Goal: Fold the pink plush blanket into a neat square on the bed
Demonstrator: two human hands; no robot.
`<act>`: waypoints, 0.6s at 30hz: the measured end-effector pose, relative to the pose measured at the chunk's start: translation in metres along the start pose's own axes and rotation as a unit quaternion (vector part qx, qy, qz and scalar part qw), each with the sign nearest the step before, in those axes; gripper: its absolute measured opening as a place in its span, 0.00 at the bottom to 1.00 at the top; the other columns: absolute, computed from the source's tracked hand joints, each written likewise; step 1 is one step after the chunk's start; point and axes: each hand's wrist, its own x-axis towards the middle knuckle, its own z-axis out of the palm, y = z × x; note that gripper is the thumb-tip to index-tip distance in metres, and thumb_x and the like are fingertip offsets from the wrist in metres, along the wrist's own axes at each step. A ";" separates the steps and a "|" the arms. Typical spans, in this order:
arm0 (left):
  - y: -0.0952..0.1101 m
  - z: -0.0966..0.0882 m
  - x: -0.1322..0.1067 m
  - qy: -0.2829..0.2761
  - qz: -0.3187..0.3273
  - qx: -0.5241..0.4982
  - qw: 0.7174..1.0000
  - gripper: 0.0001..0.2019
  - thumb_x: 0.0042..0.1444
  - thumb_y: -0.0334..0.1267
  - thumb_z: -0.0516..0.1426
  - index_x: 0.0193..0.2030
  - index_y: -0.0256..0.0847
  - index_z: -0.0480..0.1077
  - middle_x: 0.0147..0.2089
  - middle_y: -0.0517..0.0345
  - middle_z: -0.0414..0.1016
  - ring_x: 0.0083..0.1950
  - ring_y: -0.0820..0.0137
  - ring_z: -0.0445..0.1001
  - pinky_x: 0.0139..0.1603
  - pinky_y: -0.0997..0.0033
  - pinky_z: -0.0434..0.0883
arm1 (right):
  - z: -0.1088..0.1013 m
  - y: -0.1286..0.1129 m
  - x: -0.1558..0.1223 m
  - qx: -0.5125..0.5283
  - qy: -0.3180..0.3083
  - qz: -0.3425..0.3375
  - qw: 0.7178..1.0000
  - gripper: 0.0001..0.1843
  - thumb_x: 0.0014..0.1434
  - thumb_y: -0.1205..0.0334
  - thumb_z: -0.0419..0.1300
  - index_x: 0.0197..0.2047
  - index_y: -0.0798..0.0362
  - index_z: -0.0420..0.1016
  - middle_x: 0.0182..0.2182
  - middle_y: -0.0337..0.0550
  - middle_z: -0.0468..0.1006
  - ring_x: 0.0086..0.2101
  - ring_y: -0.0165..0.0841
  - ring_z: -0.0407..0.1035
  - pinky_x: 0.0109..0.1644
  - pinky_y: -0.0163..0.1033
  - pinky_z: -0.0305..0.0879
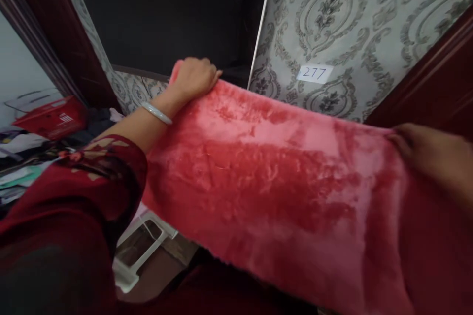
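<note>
A plush red-pink cloth is stretched out in front of me, with lighter and darker patches across its pile. My left hand is closed over its upper left corner, with a pale bangle on the wrist. At the upper right corner my right hand grips the edge, its fingers partly blurred and dark. The upper edge runs taut between both hands, sloping down to the right. Below, the cloth hangs down over my lap area, and its lower right part runs out of view.
Behind the cloth are a large dark screen and patterned wallpaper with a paper label reading 277. On the left, a red bag sits among piled clothes and papers. A white plastic stool stands below the cloth.
</note>
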 end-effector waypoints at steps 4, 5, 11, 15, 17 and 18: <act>0.000 0.097 -0.003 -0.095 0.007 0.007 0.995 0.27 0.73 0.48 0.42 0.54 0.31 0.76 0.55 0.38 0.78 0.57 0.54 0.75 0.55 0.58 0.66 | 0.075 -0.039 0.002 0.027 -0.115 -0.009 0.993 0.09 0.64 0.55 0.57 0.37 0.50 0.74 0.39 0.51 0.80 0.33 0.38 0.66 0.36 0.41 0.52; 0.001 0.117 -0.006 -0.119 0.007 0.014 0.993 0.26 0.73 0.45 0.42 0.54 0.31 0.76 0.55 0.36 0.78 0.56 0.53 0.76 0.53 0.58 0.67 | 0.093 -0.045 0.001 0.037 -0.136 -0.008 0.990 0.09 0.64 0.55 0.57 0.35 0.49 0.73 0.38 0.51 0.80 0.32 0.38 0.66 0.35 0.41 0.52; 0.014 0.201 -0.020 -0.220 0.009 0.039 0.975 0.25 0.72 0.39 0.42 0.54 0.26 0.76 0.54 0.29 0.78 0.55 0.48 0.77 0.49 0.56 0.68 | 0.161 -0.054 -0.003 0.055 -0.226 0.007 0.973 0.10 0.66 0.55 0.55 0.33 0.48 0.68 0.38 0.51 0.79 0.35 0.41 0.68 0.37 0.42 0.52; 0.005 0.226 -0.010 -0.207 0.004 0.021 0.978 0.25 0.72 0.39 0.42 0.54 0.27 0.76 0.54 0.29 0.78 0.56 0.48 0.77 0.51 0.55 0.68 | 0.170 -0.043 0.014 0.052 -0.196 -0.005 0.979 0.07 0.64 0.56 0.56 0.35 0.49 0.70 0.39 0.51 0.79 0.36 0.41 0.69 0.38 0.42 0.55; -0.003 0.231 0.004 -0.173 0.002 0.003 0.985 0.25 0.72 0.42 0.42 0.54 0.29 0.76 0.55 0.31 0.77 0.58 0.48 0.76 0.54 0.54 0.67 | 0.170 -0.038 0.032 0.033 -0.171 -0.006 0.985 0.07 0.63 0.55 0.57 0.37 0.49 0.72 0.39 0.51 0.79 0.35 0.40 0.68 0.37 0.42 0.54; -0.007 0.234 0.013 -0.153 -0.004 -0.008 0.988 0.25 0.72 0.43 0.42 0.55 0.30 0.76 0.56 0.32 0.77 0.58 0.48 0.75 0.55 0.54 0.67 | 0.170 -0.037 0.042 0.019 -0.164 0.000 0.986 0.08 0.63 0.55 0.57 0.37 0.49 0.72 0.39 0.51 0.79 0.35 0.40 0.67 0.37 0.42 0.54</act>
